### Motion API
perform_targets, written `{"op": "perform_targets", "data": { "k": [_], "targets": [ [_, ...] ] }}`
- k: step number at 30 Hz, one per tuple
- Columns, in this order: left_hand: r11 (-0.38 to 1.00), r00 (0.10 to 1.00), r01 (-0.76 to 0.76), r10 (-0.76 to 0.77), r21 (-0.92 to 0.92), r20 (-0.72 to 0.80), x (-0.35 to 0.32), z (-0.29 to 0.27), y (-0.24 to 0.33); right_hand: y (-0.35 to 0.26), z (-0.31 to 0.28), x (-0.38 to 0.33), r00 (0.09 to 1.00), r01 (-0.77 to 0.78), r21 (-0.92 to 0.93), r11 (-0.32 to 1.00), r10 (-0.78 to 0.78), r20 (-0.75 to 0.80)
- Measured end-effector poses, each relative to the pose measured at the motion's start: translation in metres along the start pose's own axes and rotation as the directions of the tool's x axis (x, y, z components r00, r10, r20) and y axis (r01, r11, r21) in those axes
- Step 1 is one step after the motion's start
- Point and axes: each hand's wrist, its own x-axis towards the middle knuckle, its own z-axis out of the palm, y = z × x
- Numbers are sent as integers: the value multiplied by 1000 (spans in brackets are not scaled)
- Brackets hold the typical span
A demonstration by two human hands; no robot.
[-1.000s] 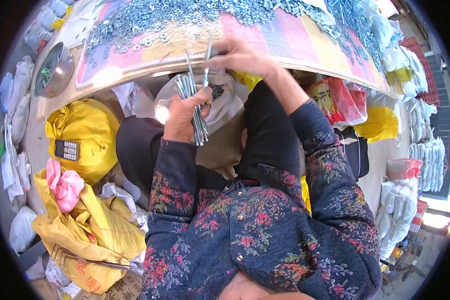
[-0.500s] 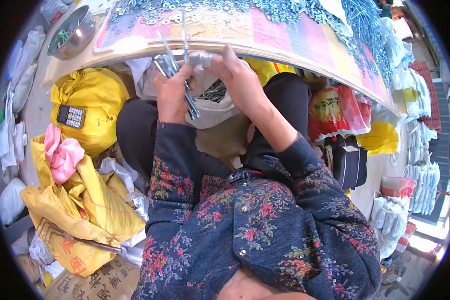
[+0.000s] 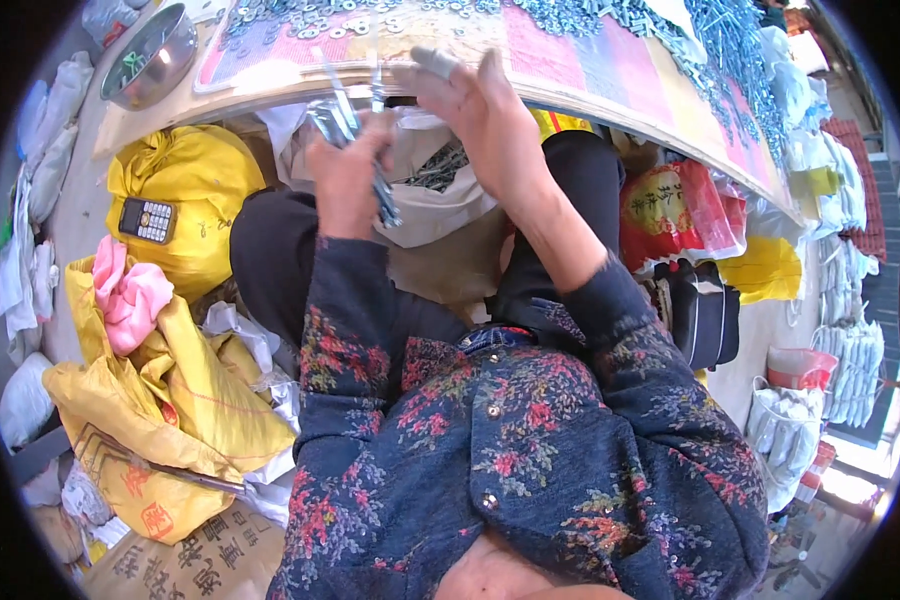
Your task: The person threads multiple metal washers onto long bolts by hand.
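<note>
My left hand (image 3: 348, 180) is closed round a bundle of long, thin metal bolts (image 3: 386, 202), which stick out above and below the fist. Two of them rise higher than the others, toward the edge of the table (image 3: 300, 98). To their right my right hand (image 3: 498, 130) is raised with its fingers stretched and apart, and I see nothing held in it. One of its fingers wears a pale wrap (image 3: 436, 62). Many small washers (image 3: 347, 27) lie spread on the tabletop just beyond both hands. Motion blurs the fingertips and the tops of the bolts.
Between my knees an open white sack (image 3: 450, 215) holds more bolts. Heaps of bolts (image 3: 725, 70) cover the table's right side. A metal bowl (image 3: 160, 80) stands at its left end. On a yellow bag (image 3: 195, 245) lies a phone (image 3: 148, 220); a red bag (image 3: 670, 215) sits right.
My right hand has moved up and away from the bolts in my left hand, and its fingers have spread. The left hand still grips the bundle in nearly the same place.
</note>
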Motion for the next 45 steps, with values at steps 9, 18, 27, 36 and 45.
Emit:
{"op": "perform_targets", "data": {
  "k": [9, 18, 27, 36, 45],
  "targets": [
    [989, 997, 61, -66, -135, -31, 11, -10, -5, 7, 2, 4, 984, 175, -109, 978, -170, 59],
    [855, 931, 327, -218, -403, 293, 4, -26, 0, -16, -5, -3, 976, 188, -402, 896, -124, 180],
    [908, 914, 294, -177, -298, 364, -18, -19, -6, 22, -32, 28, 948, 156, -385, 910, -28, 318],
    [961, 993, -68, 39, 266, 114, -12, -25, -2, 40, -20, 16, 968, 166, -908, 384, -240, 76],
    [984, 858, 110, -166, 143, 486, -22, -4, -7, 27, -43, 14, 982, 147, -517, 843, -187, -27]
  ]
}}
